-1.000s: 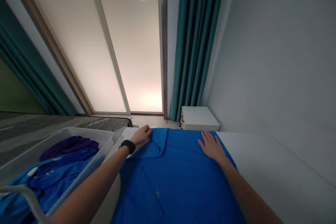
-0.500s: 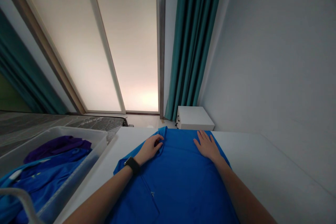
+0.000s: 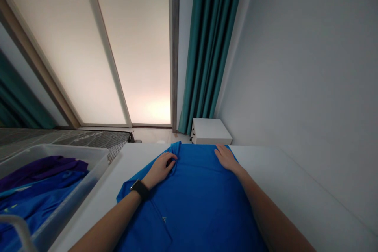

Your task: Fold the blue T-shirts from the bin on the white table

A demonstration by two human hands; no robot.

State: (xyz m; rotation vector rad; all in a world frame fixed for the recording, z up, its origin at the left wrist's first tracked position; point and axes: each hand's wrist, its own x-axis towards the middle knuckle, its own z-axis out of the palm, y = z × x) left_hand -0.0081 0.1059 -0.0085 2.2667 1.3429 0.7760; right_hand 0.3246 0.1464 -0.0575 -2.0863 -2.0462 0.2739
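Note:
A blue garment (image 3: 203,201) lies spread over the white table, reaching its far edge. A slanting seam with a small pale mark runs across its lower left part. My left hand (image 3: 161,168), with a black watch (image 3: 139,189) at the wrist, has its fingers curled at a bunched fold near the garment's upper left corner. Thumb and forefinger close on that fold, though the fingertips partly hide the cloth. Flat on the upper right part of the garment rests my right hand (image 3: 226,158), fingers stretched towards the far edge.
Left of the white table (image 3: 97,199) stands a translucent plastic bin (image 3: 99,169) holding purple cloth (image 3: 50,169) and blue cloth (image 3: 44,197). A white cabinet (image 3: 211,129) is beyond the table, near a green curtain (image 3: 206,55). A wall (image 3: 301,71) rises at right.
The view has turned slightly right, so everything sits further left. My right hand has slid a little towards the garment's far edge, its fingers closer together. My left hand stays at the fold.

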